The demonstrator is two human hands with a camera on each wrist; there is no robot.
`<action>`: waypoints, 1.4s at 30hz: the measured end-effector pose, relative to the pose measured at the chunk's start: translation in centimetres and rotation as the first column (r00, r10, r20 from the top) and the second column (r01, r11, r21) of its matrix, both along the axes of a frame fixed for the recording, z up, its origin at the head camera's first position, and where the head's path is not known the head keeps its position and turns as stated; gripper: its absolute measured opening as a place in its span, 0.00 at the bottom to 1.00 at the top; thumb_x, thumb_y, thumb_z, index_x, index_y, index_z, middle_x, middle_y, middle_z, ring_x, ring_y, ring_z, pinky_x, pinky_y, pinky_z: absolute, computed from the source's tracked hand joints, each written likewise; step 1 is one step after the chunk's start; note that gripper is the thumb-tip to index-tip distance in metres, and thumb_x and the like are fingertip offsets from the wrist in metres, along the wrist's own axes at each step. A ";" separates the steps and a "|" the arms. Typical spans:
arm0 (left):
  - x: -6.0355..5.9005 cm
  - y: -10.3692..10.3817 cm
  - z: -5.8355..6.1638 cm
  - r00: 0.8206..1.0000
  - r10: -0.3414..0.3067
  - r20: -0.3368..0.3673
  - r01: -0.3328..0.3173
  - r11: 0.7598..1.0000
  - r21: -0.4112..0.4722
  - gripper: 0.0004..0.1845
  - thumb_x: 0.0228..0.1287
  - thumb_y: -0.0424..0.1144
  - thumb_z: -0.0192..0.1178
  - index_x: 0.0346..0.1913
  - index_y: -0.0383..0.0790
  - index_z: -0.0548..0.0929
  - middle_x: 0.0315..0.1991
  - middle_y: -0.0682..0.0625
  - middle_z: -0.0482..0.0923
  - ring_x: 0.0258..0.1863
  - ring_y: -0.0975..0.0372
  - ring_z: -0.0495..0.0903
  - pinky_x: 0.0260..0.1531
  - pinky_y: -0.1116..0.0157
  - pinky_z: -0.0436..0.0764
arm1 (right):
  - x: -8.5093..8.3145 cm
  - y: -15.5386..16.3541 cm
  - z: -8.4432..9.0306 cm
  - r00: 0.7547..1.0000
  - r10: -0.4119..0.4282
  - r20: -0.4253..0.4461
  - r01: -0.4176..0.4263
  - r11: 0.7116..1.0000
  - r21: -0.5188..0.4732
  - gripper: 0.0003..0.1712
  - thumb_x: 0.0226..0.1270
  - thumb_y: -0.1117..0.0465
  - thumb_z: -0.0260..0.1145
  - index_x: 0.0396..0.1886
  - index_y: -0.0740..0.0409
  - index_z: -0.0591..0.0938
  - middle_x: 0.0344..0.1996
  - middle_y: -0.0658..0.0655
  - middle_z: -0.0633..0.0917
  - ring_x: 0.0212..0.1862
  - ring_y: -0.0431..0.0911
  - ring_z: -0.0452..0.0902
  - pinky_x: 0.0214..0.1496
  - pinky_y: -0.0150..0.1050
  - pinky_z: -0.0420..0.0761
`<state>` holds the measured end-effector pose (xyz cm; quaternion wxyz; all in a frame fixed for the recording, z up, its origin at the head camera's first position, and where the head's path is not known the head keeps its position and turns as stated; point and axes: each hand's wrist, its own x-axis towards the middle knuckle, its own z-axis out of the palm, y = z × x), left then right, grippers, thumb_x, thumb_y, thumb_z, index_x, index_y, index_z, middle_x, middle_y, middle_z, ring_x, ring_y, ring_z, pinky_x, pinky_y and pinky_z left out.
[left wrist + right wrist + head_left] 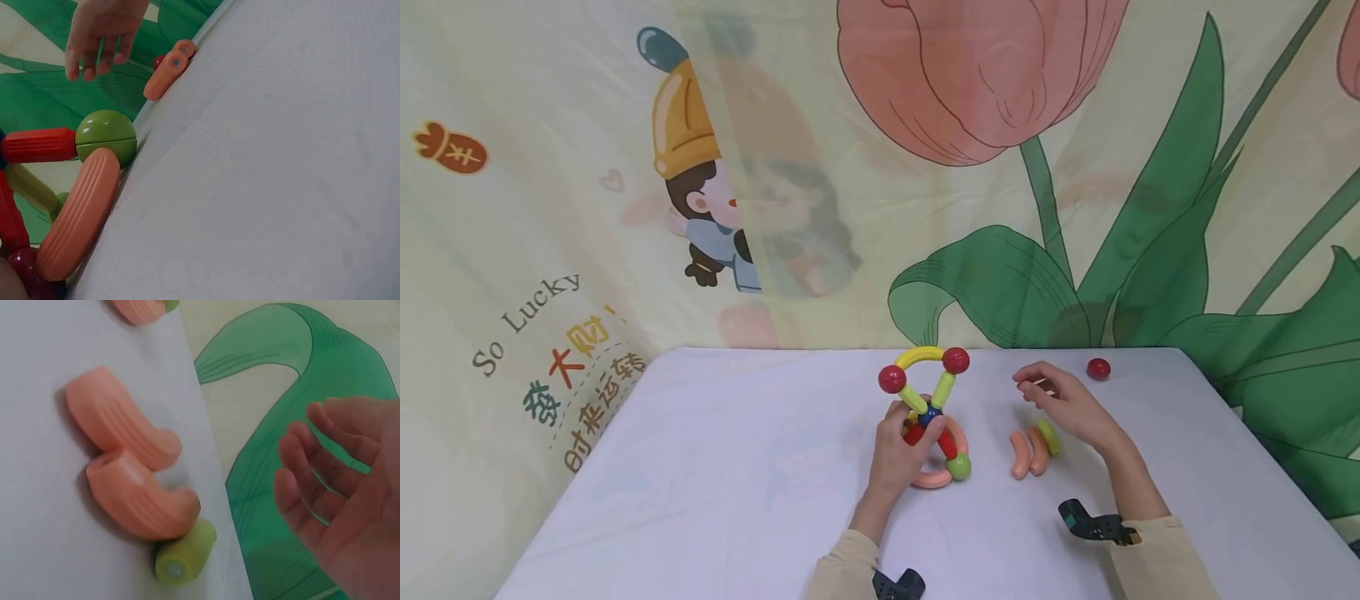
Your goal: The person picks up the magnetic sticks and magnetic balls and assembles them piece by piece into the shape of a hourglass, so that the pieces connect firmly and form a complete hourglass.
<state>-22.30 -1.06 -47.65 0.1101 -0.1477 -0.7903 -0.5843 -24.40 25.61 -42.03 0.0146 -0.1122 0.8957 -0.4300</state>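
In the head view my left hand (895, 454) grips a figure of magnetic sticks and balls near its blue ball (931, 414). Above that ball, two yellow-green sticks (943, 390) lead to red balls (956, 360) joined by a yellow curved stick (920, 356). Lower down are red sticks (947, 446), a green ball (106, 137) and peach curved sticks (81, 215); the fingers hide part of the middle. My right hand (1067, 404) hovers beyond two loose peach curved sticks (119, 419), its fingers loosely bent around nothing. A short yellow-green stick (186, 553) lies against one of them.
A loose red ball (1098, 369) sits near the back edge of the white table (700, 467), right of my right hand. Directly behind the table hangs a printed curtain (805, 167) with a tulip and leaves.
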 end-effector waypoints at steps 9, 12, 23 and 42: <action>0.0 0.0 -0.1 1.000 -0.002 -0.009 0.002 1.000 0.008 0.20 0.62 0.51 0.61 0.54 0.49 0.76 0.45 0.52 0.77 0.48 0.63 0.74 0.44 0.70 0.79 | 1.3 2.0 -1.2 0.998 -0.051 0.039 0.047 0.994 0.097 0.19 0.70 0.55 0.58 0.55 0.61 0.74 0.51 0.61 0.79 0.50 0.53 0.73 0.43 0.37 0.77; -0.1 0.1 -0.2 0.999 -0.018 -0.031 0.019 0.999 0.026 0.20 0.62 0.50 0.61 0.55 0.50 0.74 0.47 0.52 0.77 0.49 0.63 0.75 0.46 0.69 0.79 | 1.5 2.6 -1.4 0.998 -0.038 0.040 0.033 0.994 0.106 0.18 0.70 0.56 0.58 0.54 0.61 0.75 0.49 0.61 0.80 0.49 0.53 0.74 0.42 0.38 0.77; 0.6 -0.1 1.1 0.989 -0.080 -0.123 0.088 0.995 0.054 0.23 0.59 0.31 0.59 0.58 0.40 0.71 0.52 0.48 0.76 0.50 0.60 0.74 0.49 0.63 0.79 | 2.2 4.2 -2.0 0.981 0.017 0.193 -0.047 0.988 0.150 0.19 0.66 0.58 0.61 0.55 0.57 0.76 0.44 0.58 0.78 0.46 0.50 0.73 0.40 0.38 0.76; 0.0 -0.4 -0.2 0.986 -0.046 -0.159 0.049 0.999 0.014 0.21 0.59 0.35 0.62 0.56 0.44 0.75 0.50 0.50 0.79 0.49 0.59 0.77 0.45 0.59 0.80 | 2.3 4.1 -2.2 0.963 0.021 0.267 -0.055 0.991 0.120 0.29 0.57 0.54 0.69 0.53 0.60 0.68 0.45 0.62 0.76 0.43 0.49 0.73 0.42 0.41 0.77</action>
